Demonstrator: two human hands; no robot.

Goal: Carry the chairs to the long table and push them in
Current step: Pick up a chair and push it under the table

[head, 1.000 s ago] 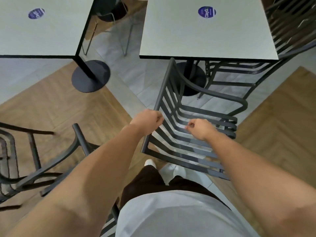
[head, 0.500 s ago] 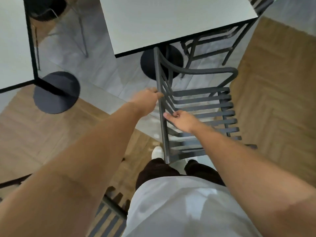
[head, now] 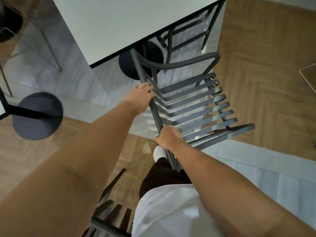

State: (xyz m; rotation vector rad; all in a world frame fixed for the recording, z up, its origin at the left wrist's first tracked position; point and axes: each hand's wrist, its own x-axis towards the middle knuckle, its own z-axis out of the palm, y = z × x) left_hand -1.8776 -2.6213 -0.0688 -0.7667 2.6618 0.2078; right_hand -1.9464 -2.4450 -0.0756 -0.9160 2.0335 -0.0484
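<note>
While both hands are clamped on the dark slatted chair (head: 191,106), the left hand (head: 142,94) wrapped over the frame rail near mid-frame and the right hand (head: 168,136) fisted round the same rail lower down, the chair hangs tilted at centre frame, its far end just under the near edge of the white surface (head: 119,24) at the top of the frame.

Judging from that tilt, the curved armrest could knock the surface's edge if the chair goes in without being levelled. Its legs might also catch the round black pedestal base (head: 136,64) or the other chair (head: 186,35) already tucked underneath. The person's white shoe (head: 158,153) sits close below the frame and could be struck.

The chair's feet cannot be made out. Whether it is touching the floor is unclear. A second slatted chair (head: 109,219) at the bottom edge is cut off, and motion blur softens the upper left.
</note>
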